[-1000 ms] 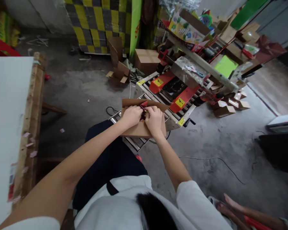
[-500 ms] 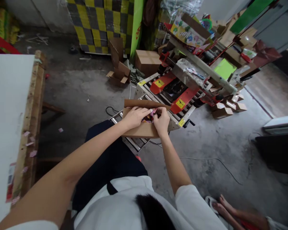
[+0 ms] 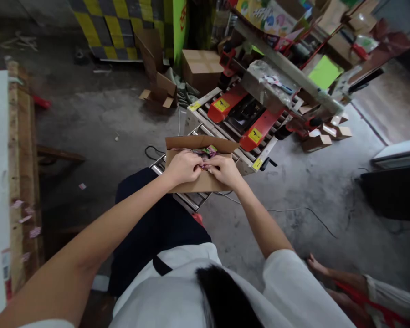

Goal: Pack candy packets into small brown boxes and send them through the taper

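Note:
An open cardboard box (image 3: 200, 186) sits on the roller conveyor (image 3: 193, 200) in front of me, its far flap raised. Inside it are small packets (image 3: 211, 151) with shiny, colourful wrapping, pink and green among them; their exact kind is too small to tell. My left hand (image 3: 185, 167) reaches over the near left edge, fingers curled down onto the packets. From the right, my right hand (image 3: 224, 169) meets it, thumb and fingers bent together on the packets. The fingertips nearly touch, and what lies beneath them is partly hidden.
Beyond the box, a carton-sealing machine (image 3: 256, 105) with red guides stands over the rollers, loaded with boxes. An open carton (image 3: 160, 91) and a closed carton (image 3: 202, 68) rest on the floor. A wood-edged table (image 3: 22, 173) is at left. Another person's legs (image 3: 348, 282) show lower right.
My hands have moved closer together over the packets, the right one shifting from the box's right side toward the middle. More packets show by the far flap. The view has shifted slightly.

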{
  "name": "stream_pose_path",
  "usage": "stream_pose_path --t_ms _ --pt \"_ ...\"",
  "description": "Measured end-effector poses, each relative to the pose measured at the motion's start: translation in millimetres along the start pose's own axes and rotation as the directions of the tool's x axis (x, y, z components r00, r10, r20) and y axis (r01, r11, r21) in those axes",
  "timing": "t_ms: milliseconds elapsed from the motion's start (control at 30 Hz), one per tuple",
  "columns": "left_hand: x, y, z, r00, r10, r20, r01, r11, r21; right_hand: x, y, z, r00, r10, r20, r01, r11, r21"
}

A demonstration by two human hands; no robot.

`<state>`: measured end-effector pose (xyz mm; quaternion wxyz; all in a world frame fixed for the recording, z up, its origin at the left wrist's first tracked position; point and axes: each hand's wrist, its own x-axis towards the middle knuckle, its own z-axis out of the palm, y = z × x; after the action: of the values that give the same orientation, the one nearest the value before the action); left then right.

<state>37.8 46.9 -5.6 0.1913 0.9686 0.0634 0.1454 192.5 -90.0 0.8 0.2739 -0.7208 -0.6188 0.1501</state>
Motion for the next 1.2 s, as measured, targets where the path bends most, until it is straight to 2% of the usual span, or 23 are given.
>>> stream_pose_path --t_ms 67,133,200,267,333,400,467,500,567,667,733,767,800,867,933,1033,1200 --pt "-1 -1 1.8 1.000 0.011 0.004 -0.012 1.000 0.017 8 -2 4 0.997 0.047 0.061 -0.040 0.993 -0.107" --pt "-2 -2 2.6 1.000 0.029 0.003 -0.029 0.999 0.034 11 -8 9 0.997 0.081 0.018 -0.075 0.975 -0.211" --pt "-3 0 2.2 0.999 0.039 -0.001 -0.039 0.997 0.059 9 -14 15 0.984 0.073 -0.163 -0.119 0.950 -0.290" --pt "-5 2 1.1 0.999 0.042 0.003 -0.042 0.995 0.092 5 -20 20 0.921 0.053 -0.386 -0.191 0.924 -0.330" --pt "-7 5 -0.2 0.999 0.023 -0.041 -0.018 0.993 0.120 1 -24 22 0.867 0.042 -0.497 -0.243 0.905 -0.348" --pt "-10 8 -0.8 0.985 -0.026 -0.169 0.049 0.989 0.139 -3 -27 19 0.879 0.030 -0.476 -0.228 0.903 -0.363" --pt "-14 11 -0.4 0.947 -0.073 -0.314 0.122 0.982 0.141 -11 -27 14 0.901 0.018 -0.434 -0.195 0.910 -0.366" --pt "-16 11 -0.1 0.931 -0.079 -0.356 0.137 0.980 0.142 -18 -26 12 0.900 0.018 -0.436 -0.194 0.912 -0.363" --pt "-18 11 -0.5 0.928 -0.046 -0.370 0.110 0.982 0.154 -33 -21 9 0.883 0.013 -0.468 -0.201 0.913 -0.354" --pt "-14 9 -8.1 0.958 0.043 -0.284 0.019 0.977 0.210 -54 -8 11 0.876 -0.046 -0.481 -0.140 0.929 -0.344" --pt "-9 6 -18.6 0.986 0.070 -0.150 -0.030 0.967 0.254 -61 -1 13 0.890 -0.110 -0.442 -0.048 0.942 -0.331" --pt "-8 6 -24.4 0.996 0.073 -0.049 -0.058 0.962 0.265 -63 1 13 0.898 -0.135 -0.419 -0.008 0.947 -0.322" --pt "-7 5 -29.9 0.995 0.076 0.066 -0.091 0.959 0.269 -63 2 13 0.905 -0.153 -0.396 0.024 0.950 -0.312" --pt "-9 5 -38.2 0.960 0.085 0.267 -0.159 0.951 0.267 -63 2 13 0.918 -0.176 -0.357 0.067 0.952 -0.299" --pt "-13 5 -41.6 0.921 0.091 0.378 -0.206 0.938 0.277 -61 1 12 0.924 -0.195 -0.330 0.095 0.950 -0.296" --pt "-13 6 -40.4 0.904 0.069 0.422 -0.219 0.922 0.319 -60 2 11 0.931 -0.210 -0.300 0.118 0.948 -0.295" --pt "2 7 -41.7 0.905 0.067 0.420 -0.228 0.910 0.346 -56 7 7 0.938 -0.178 -0.297 0.091 0.954 -0.285"
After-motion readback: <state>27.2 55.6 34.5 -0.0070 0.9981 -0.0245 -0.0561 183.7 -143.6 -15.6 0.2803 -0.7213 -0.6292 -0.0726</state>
